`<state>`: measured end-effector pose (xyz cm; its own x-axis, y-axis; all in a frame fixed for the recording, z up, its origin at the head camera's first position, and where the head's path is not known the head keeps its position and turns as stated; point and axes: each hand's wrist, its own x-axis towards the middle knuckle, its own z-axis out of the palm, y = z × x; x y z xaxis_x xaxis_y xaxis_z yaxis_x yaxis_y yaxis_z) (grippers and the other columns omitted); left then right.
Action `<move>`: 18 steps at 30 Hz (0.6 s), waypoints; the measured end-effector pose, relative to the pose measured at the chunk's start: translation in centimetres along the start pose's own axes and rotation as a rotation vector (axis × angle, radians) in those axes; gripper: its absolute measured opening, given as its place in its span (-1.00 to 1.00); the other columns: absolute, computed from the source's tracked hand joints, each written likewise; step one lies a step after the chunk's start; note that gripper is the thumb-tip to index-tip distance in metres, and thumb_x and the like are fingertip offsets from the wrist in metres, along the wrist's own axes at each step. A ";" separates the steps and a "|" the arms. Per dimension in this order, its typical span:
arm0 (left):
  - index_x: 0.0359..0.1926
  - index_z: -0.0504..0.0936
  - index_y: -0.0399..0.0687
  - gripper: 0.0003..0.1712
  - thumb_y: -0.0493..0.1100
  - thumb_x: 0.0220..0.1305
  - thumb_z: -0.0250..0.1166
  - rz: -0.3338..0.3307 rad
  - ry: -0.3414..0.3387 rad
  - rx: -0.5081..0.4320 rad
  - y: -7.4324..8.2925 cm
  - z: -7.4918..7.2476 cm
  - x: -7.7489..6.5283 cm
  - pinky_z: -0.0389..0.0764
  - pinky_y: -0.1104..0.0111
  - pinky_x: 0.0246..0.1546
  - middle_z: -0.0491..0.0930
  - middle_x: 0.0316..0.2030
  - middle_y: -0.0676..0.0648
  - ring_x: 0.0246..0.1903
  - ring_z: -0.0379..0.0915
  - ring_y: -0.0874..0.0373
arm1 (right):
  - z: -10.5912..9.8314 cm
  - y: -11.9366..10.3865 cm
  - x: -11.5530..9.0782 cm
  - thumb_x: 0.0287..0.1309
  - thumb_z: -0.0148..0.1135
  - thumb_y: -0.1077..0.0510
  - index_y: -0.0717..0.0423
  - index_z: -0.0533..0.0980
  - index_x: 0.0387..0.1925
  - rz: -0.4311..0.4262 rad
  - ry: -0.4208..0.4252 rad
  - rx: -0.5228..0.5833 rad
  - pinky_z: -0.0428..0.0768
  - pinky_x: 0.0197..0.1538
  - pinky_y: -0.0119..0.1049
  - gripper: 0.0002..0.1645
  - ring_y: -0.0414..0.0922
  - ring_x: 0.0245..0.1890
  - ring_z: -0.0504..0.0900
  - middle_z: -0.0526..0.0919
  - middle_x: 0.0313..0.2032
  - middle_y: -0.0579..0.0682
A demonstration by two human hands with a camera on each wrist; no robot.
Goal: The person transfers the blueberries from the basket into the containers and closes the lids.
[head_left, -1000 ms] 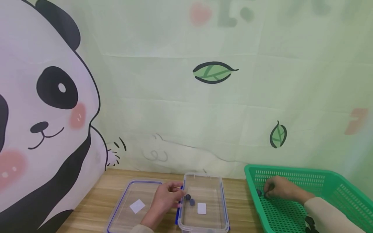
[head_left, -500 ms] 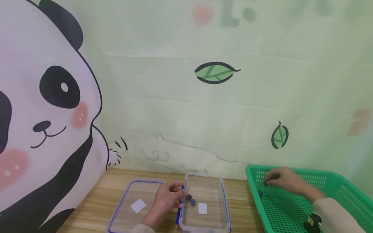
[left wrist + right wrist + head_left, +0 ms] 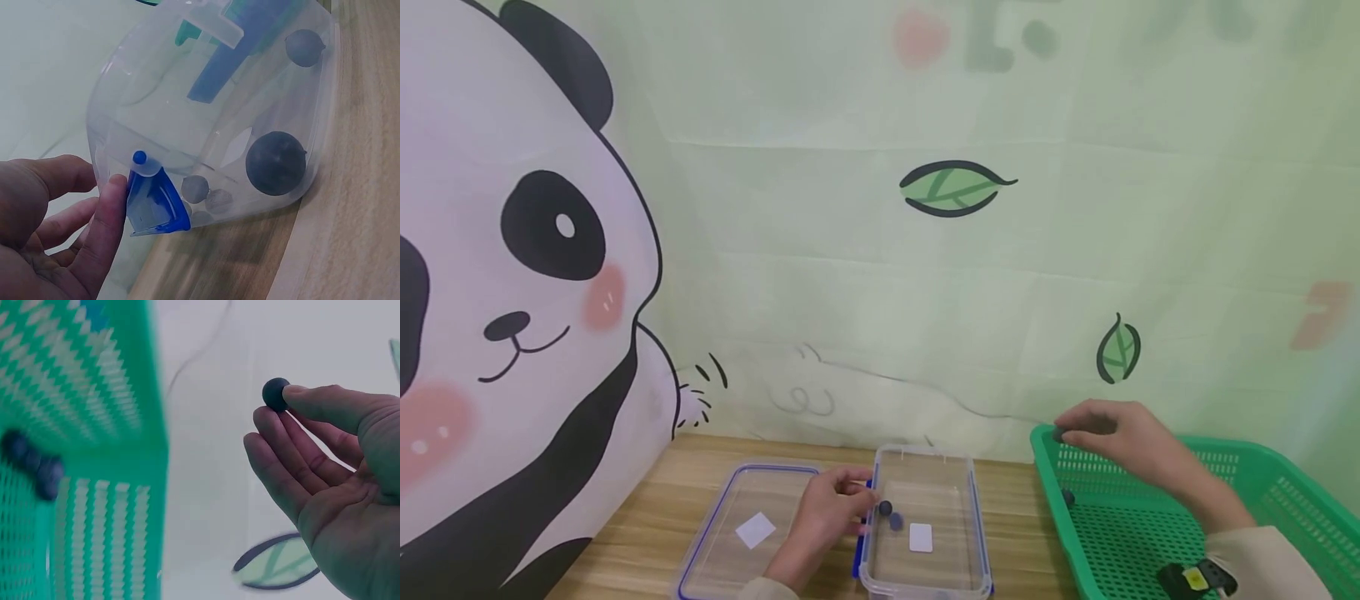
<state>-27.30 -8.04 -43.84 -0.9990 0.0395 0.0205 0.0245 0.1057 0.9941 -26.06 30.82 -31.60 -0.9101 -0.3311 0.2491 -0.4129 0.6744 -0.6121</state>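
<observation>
My right hand (image 3: 1123, 437) pinches a small dark ball (image 3: 275, 394) between thumb and fingertips, above the far left corner of the green basket (image 3: 1060, 533). Inside that basket, more dark balls (image 3: 49, 478) lie near its left wall. With nearly straight fingers, my left hand (image 3: 831, 504) touches the left side of a clear plastic box (image 3: 868, 567), by its blue latch (image 3: 150, 206). Several dark balls (image 3: 276, 164) sit in the box, some perhaps reflections; one ball (image 3: 885, 507) shows near its left wall in the head view.
A clear lid with a blue seal (image 3: 703, 542) lies on the wooden table (image 3: 647, 492), left of the box and partly behind my left hand. A strip of table separates box and basket. A printed cloth (image 3: 850, 308) with a panda hangs behind.
My right hand has risen from the floor of the basket to its far left rim, carrying a ball. My left hand stays against the box.
</observation>
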 end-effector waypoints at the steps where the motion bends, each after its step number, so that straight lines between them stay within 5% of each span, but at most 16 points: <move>1: 0.15 0.66 -0.41 -0.55 -0.42 0.23 0.45 0.000 0.001 0.000 0.0 0.0 0.0 0.84 0.28 -0.37 0.63 -0.19 -0.18 -0.33 0.64 0.09 | 0.2 -0.6 0.0 0.44 0.36 0.13 0.21 0.68 0.10 0.003 -0.001 0.015 0.76 0.03 -0.21 -0.69 0.02 0.03 0.74 0.79 -0.02 0.01; 18: 0.16 0.65 -0.42 -0.55 -0.43 0.23 0.43 0.008 -0.010 0.003 0.0 0.0 0.0 0.85 0.25 -0.35 0.62 -0.19 -0.18 -0.32 0.64 0.08 | 7.0 -7.2 -0.1 0.39 0.41 0.18 0.18 0.72 -0.02 -0.120 -0.038 0.245 0.77 -0.01 -0.33 -0.79 -0.11 -0.08 0.78 0.80 -0.12 -0.04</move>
<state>-27.29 -8.03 -43.80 -0.9984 0.0499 0.0275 0.0328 0.1081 0.9936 -22.76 21.41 -32.51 -0.8511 -0.4267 0.3057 -0.4932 0.4504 -0.7442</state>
